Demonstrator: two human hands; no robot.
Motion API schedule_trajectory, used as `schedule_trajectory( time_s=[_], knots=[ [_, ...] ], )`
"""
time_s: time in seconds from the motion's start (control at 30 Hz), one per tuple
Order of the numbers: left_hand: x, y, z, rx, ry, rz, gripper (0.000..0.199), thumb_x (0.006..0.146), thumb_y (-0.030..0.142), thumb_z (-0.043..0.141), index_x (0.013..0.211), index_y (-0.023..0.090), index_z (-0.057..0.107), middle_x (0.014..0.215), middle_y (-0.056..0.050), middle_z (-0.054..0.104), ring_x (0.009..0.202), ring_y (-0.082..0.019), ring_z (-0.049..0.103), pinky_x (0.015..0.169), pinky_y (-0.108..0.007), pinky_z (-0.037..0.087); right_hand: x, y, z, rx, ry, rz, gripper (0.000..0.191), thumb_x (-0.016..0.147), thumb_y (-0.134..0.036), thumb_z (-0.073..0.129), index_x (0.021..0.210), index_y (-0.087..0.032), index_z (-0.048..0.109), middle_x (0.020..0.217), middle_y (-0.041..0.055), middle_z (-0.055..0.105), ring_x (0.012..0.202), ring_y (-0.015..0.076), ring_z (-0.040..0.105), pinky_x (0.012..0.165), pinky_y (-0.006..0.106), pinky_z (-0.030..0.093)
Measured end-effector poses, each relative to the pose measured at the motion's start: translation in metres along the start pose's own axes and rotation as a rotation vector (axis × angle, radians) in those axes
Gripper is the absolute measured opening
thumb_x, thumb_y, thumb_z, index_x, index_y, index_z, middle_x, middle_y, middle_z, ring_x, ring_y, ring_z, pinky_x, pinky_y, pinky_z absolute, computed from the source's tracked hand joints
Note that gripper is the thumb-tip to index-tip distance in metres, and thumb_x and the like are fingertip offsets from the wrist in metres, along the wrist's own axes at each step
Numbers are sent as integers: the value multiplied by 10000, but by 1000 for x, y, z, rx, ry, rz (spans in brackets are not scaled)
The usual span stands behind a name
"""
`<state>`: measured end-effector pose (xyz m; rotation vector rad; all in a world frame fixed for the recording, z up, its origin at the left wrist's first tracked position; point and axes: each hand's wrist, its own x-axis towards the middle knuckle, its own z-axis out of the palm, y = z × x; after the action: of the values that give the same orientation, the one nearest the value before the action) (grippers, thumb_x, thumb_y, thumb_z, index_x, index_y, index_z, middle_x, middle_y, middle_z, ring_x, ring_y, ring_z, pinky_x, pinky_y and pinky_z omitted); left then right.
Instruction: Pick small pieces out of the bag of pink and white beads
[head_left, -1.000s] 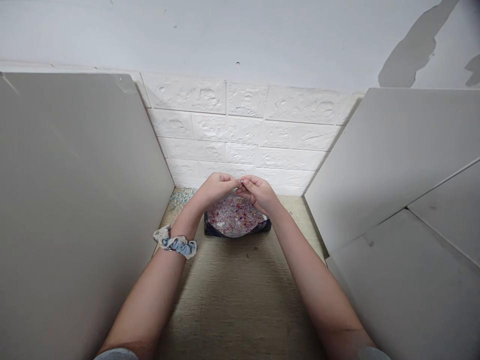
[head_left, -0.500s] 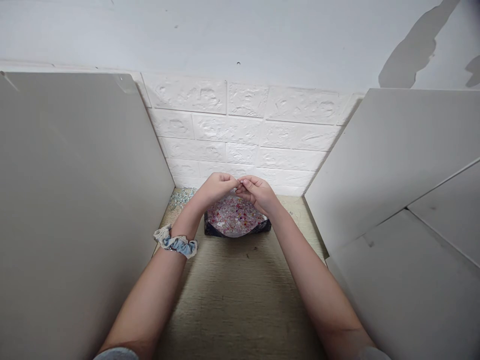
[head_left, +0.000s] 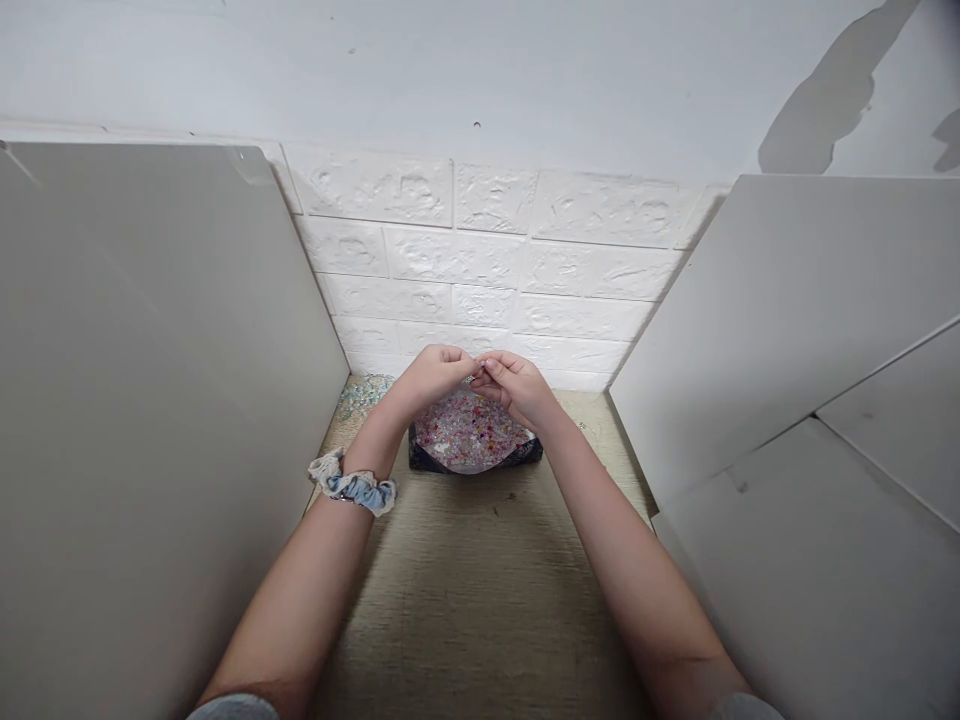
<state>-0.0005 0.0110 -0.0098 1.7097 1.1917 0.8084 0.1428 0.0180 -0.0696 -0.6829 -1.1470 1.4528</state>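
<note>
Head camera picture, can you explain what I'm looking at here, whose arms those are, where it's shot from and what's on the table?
The picture comes from a camera worn on a person's head, looking forward and down, so the two bare arms reaching in from the bottom belong to the wearer. The left hand and the right hand meet fingertip to fingertip above a dark tray filled with tiny mixed-colour beads. Between the fingertips they pinch something very small and shiny; it is too small to name. A blue and white scrunchie sits on the left wrist. The tray rests on a pale wood-grain table. A second patch of pale beads lies in the far left corner. Plain white panels stand on both sides, and a white brick-pattern wall closes the back.
</note>
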Motion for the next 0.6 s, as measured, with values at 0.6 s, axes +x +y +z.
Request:
schedule_trajectory(
  time_s=[0.6],
  knots=[
    [0, 0, -1, 9, 10, 14, 252, 650, 316, 502, 471, 167, 405, 432, 64, 289, 431, -49, 212, 442, -219, 143, 0, 1, -3, -14, -8, -16, 363, 587, -446, 769, 783, -171, 636, 732, -9, 630, 652, 78, 589, 655, 204, 510]
  ],
)
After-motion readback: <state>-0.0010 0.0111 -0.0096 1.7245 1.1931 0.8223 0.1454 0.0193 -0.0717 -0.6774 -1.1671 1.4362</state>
